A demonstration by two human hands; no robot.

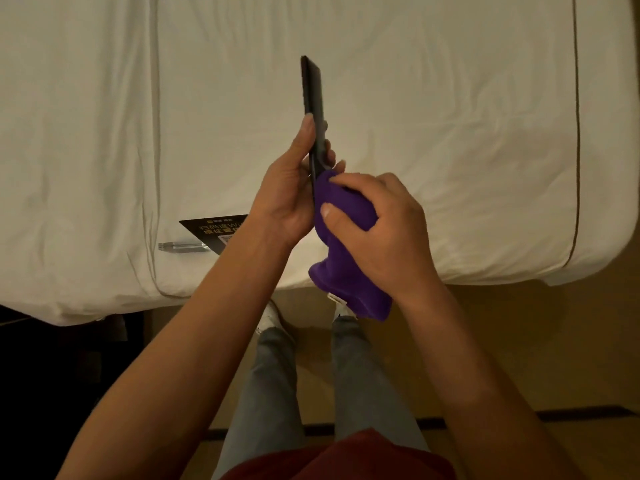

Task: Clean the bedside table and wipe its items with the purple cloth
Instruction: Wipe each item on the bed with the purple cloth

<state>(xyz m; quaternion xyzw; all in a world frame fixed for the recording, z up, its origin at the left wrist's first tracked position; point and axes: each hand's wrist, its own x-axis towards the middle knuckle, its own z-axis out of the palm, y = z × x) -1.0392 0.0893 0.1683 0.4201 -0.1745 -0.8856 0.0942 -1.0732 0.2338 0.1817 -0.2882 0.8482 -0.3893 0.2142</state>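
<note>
Sign card [216, 230]: flat on the bed [450, 116], left of my hands, with a clear stand [183, 246] beside it. Left hand [291, 188]: fingers curled round the lower half of a dark remote [313, 102], long axis pointing away from me, edge up. Purple cloth [349, 244]: bunched in my right hand [384, 223], gripped tight, pressed against the remote's near end. Likely next stroke runs up its length.

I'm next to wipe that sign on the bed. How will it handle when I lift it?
The sign looks like a flat dark card in a clear block base, so probably stiff. That base may be slick and heavy for its size. It lies tipped on the bed, so it probably topples easily on soft bedding.
</note>
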